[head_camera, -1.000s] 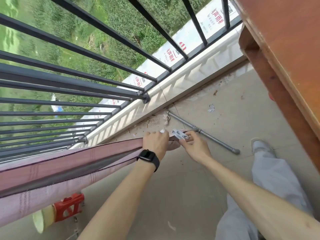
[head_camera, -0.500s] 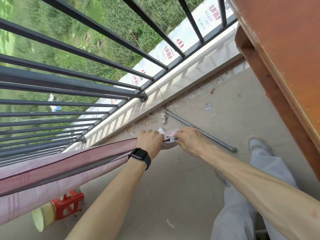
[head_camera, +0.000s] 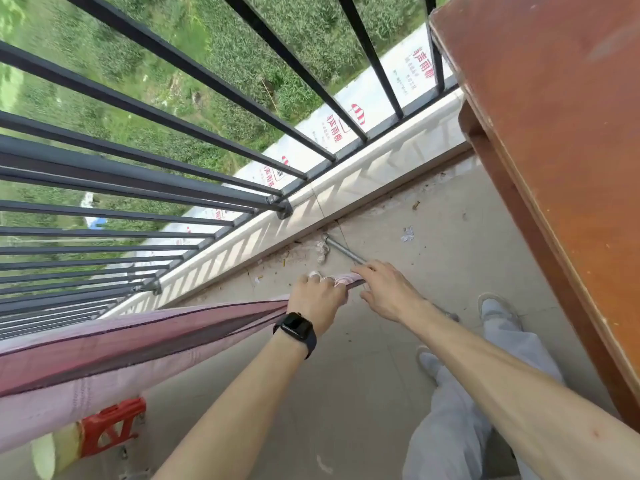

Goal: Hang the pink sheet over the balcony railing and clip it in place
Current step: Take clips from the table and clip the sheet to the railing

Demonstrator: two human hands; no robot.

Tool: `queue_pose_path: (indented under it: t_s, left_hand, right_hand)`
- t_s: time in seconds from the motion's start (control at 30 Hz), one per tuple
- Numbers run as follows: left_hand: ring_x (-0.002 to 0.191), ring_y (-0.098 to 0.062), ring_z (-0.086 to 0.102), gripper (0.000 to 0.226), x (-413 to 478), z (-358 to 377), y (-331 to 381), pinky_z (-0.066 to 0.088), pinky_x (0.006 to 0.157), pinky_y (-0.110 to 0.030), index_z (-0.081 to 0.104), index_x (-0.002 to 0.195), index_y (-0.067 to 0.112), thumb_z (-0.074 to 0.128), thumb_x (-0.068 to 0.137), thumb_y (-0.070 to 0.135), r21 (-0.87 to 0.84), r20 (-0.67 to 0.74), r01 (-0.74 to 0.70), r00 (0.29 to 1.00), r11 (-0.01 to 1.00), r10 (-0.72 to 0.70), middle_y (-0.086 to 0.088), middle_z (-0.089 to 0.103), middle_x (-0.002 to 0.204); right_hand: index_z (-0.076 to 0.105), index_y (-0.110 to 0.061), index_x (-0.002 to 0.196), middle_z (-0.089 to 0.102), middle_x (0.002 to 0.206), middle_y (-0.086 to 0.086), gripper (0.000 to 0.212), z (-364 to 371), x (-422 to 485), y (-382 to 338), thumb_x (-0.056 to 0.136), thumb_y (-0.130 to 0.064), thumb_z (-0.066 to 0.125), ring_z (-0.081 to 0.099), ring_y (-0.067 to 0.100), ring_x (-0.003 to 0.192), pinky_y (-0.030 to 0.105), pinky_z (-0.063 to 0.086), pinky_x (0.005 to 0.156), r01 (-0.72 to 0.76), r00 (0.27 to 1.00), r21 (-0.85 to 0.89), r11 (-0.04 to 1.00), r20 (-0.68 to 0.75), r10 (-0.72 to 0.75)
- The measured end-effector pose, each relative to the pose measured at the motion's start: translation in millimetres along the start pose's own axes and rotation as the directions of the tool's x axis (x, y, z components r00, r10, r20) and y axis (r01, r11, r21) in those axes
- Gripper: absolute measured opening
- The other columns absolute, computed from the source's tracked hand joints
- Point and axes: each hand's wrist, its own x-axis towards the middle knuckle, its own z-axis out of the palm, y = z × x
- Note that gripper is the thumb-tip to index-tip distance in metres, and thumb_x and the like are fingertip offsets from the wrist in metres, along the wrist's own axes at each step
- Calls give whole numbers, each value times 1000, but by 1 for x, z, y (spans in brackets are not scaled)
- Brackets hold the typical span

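We had the pink sheet [head_camera: 131, 341] draped along the railing [head_camera: 138, 168], our left hand [head_camera: 317, 299] clenched on its gathered end to keep it taut, while our right hand [head_camera: 384, 294], just beyond, rested open-fingered at its tip.

Soft, even daylight comes through the railing [head_camera: 180, 174], whose bars cast faint striped shadows on the pale ledge [head_camera: 346, 188] beneath it; wide-angle distortion fans those bars, and grass beyond the railing looks motion-smeared
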Motion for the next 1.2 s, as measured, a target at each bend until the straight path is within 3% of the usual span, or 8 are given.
queue_pose_path:
  t_s: [0.1, 0.3, 0.53, 0.67, 0.77, 0.93, 1.1, 1.2]
  left_hand:
    - [104, -30, 58, 29, -23, -19, 20, 41, 87, -38, 62, 111, 19, 49, 89, 5, -57, -3, -23, 1000, 998, 23, -6, 65, 108]
    - [112, -31, 57, 31, -73, -63, 46, 43, 91, -39, 62, 119, 21, 47, 93, 28, -376, -78, 38, 994, 926, -72, -7, 66, 118]
    - [101, -30, 63, 36, -127, -119, 87, 51, 82, -38, 61, 118, 25, 42, 94, 43, -561, -312, -170, 950, 810, -17, -4, 67, 113]
    - [101, -28, 62, 38, -157, -153, 128, 42, 76, -35, 61, 122, 27, 39, 96, 46, -521, -457, -336, 886, 785, 76, -3, 69, 110]
    - [97, -28, 62, 36, -170, -180, 166, 49, 82, -38, 63, 113, 24, 38, 96, 44, -488, -499, -448, 847, 749, 182, -3, 68, 104]
    - [112, -28, 56, 38, -176, -229, 240, 45, 88, -41, 58, 125, 28, 39, 98, 47, -315, -512, -553, 783, 771, 353, -3, 63, 120]
    - [116, -29, 54, 37, -156, -260, 321, 41, 96, -41, 57, 128, 29, 44, 96, 44, -232, -449, -601, 764, 765, 464, -3, 60, 126]
    - [122, -31, 49, 42, -127, -276, 362, 41, 98, -43, 49, 134, 26, 48, 94, 39, -189, -405, -600, 769, 777, 495, -6, 50, 136]
  right_hand:
    - [51, -27, 138, 56, 134, 2, 44, -21, -50, -3, 95, -24, 54, 49, 28, 125, 37, 39, 105, -68, 994, -8, 998, -84, 67]
    - [57, -23, 134, 57, 134, 3, 37, -75, -171, -34, 97, -26, 53, 51, 29, 124, 38, 37, 106, -127, 953, -77, 989, -286, 100]
    - [68, -21, 121, 66, 124, -3, 27, -109, -334, -62, 96, -26, 58, 53, 20, 119, 27, 36, 102, -250, 762, -185, 950, -643, 75]
    - [70, -23, 118, 65, 126, -8, 25, -95, -404, -59, 95, -25, 60, 51, 17, 125, 26, 33, 106, -350, 632, -86, 933, -757, 167]
    - [70, -27, 119, 64, 128, -11, 26, -78, -445, -44, 97, -31, 58, 47, 13, 130, 20, 24, 108, -424, 536, 27, 905, -798, 275]
    - [66, -29, 124, 61, 131, -12, 29, -68, -500, 5, 98, -35, 53, 44, 12, 132, 24, 29, 111, -509, 396, 222, 831, -797, 456]
    - [61, -27, 130, 60, 131, -12, 35, -78, -536, 67, 97, -35, 53, 46, 12, 129, 27, 36, 107, -553, 334, 350, 756, -739, 585]
    - [59, -27, 132, 58, 133, -9, 36, -95, -536, 111, 96, -28, 56, 48, 17, 126, 28, 39, 104, -563, 362, 342, 752, -717, 596]
